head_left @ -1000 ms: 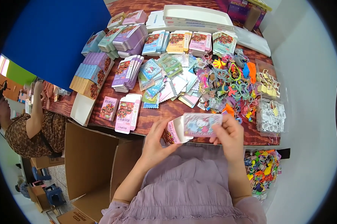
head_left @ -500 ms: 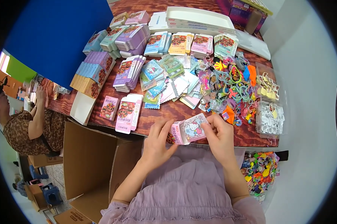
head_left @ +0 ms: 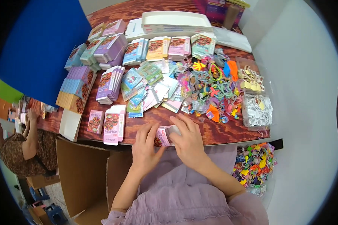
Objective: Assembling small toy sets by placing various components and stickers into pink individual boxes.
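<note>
A small pink box [head_left: 163,137] is held between my hands at the table's front edge. My left hand [head_left: 144,147] closes on its left end, thumb below and fingers above. My right hand [head_left: 188,142] holds the right end, with its thumb and fingers pressed over the flap side. Those fingers hide most of that end, and no picture card can be made out there. To the left lie a flat pink box [head_left: 114,124] and a smaller pink box [head_left: 95,121]. Beyond my hands is a loose pile of picture cards [head_left: 151,90].
Colourful bands and trinkets [head_left: 214,86] heap up right of the cards. Clear trays [head_left: 257,111] hold small white packets. Stacked boxes [head_left: 111,48] and white trays [head_left: 176,18] stand behind. An open carton [head_left: 83,168] sits below left; a co-worker [head_left: 26,150] is farther left.
The picture card in my right hand has gone from view at the box's end. My right hand has moved left onto the box. The whole view has shifted.
</note>
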The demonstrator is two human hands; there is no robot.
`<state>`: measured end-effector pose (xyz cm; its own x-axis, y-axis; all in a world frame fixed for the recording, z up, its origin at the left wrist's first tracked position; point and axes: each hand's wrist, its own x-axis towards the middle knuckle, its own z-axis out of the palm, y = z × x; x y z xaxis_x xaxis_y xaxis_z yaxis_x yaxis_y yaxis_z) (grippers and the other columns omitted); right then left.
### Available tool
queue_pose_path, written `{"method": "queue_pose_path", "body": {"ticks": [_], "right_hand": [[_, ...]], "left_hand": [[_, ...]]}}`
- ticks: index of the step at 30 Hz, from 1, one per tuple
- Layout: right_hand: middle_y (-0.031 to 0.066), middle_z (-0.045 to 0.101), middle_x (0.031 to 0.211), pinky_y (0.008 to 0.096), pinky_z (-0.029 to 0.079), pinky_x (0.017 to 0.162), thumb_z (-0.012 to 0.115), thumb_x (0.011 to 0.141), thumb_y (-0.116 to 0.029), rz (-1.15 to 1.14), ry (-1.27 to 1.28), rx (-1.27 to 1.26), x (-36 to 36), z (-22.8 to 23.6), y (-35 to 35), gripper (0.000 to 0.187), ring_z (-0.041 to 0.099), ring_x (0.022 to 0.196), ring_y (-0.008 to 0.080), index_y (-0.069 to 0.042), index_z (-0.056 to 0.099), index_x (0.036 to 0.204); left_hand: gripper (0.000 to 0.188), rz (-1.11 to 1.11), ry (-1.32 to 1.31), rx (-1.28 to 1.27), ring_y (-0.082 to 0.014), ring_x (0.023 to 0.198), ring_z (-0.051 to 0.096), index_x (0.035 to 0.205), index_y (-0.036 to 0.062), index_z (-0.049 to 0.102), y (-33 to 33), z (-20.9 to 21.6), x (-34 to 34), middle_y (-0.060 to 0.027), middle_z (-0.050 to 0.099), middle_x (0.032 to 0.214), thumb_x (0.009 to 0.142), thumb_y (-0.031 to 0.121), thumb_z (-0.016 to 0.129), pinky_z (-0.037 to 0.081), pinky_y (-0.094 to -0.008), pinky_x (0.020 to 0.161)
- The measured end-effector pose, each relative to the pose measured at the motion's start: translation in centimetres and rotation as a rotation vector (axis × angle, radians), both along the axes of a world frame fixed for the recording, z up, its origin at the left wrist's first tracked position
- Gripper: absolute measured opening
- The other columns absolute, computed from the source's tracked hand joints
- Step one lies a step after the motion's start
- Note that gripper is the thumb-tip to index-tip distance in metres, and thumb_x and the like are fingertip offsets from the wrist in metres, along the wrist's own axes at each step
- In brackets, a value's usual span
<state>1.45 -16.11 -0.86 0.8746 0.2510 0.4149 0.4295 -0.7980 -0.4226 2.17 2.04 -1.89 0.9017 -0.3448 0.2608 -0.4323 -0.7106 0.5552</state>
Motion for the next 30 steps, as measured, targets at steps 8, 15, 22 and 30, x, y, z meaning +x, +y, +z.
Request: {"method": "queue_pose_path", "body": {"ticks": [8, 15, 22, 30], "right_hand": [[0.0106, 0.066, 0.095, 0.0351, 0.048, 0.081, 0.068, 0.086, -0.008, -0.208, 0.257, 0.539, 2.5, 0.0, -8.2, 0.008, 0.061, 0.088, 0.0272, 0.0, 0.067, 0.084], [0.0106, 0.058, 0.096, 0.0394, 0.048, 0.08, 0.075, 0.078, -0.012, -0.432, -0.126, 0.006, 8.4, -1.9, -12.1, 0.028, 0.058, 0.092, 0.0297, -0.003, 0.065, 0.102], [0.014, 0.059, 0.091, 0.0399, 0.05, 0.076, 0.071, 0.078, -0.003, -0.414, -0.024, 0.071, 9.1, -3.2, -13.2, 0.02, 0.061, 0.086, 0.0324, -0.004, 0.065, 0.097], [0.0051, 0.064, 0.097, 0.0259, 0.049, 0.068, 0.06, 0.093, -0.003, -0.425, 0.172, 0.637, 9.0, -1.3, -14.6, 0.018, 0.062, 0.083, 0.0121, 0.0, 0.066, 0.109]], "left_hand": [[0.076, -0.026, 0.154, -0.115, -0.0364, 0.114, 0.056, 0.138, 0.0031, 0.048, -0.6, -0.4, 0.5, -0.0169, 0.054, 0.125, 0.07, 0.012, 0.081, 0.05, -0.0416, 0.091], [0.077, -0.015, 0.237, -0.214, -0.0338, 0.111, 0.059, 0.136, 0.0008, 0.049, -1.2, -0.2, 0.6, -0.0165, 0.055, 0.123, 0.069, 0.012, 0.083, 0.05, -0.0394, 0.092], [0.077, 0.007, 0.282, -0.263, -0.034, 0.112, 0.058, 0.136, -0.0005, 0.049, -0.4, -0.6, 0.6, -0.0181, 0.055, 0.124, 0.068, 0.011, 0.084, 0.049, -0.0402, 0.093], [0.078, -0.024, 0.286, -0.303, -0.0356, 0.114, 0.057, 0.136, 0.0007, 0.049, -0.1, -0.3, 0.9, -0.0181, 0.054, 0.124, 0.067, 0.01, 0.084, 0.048, -0.0407, 0.095]]}}
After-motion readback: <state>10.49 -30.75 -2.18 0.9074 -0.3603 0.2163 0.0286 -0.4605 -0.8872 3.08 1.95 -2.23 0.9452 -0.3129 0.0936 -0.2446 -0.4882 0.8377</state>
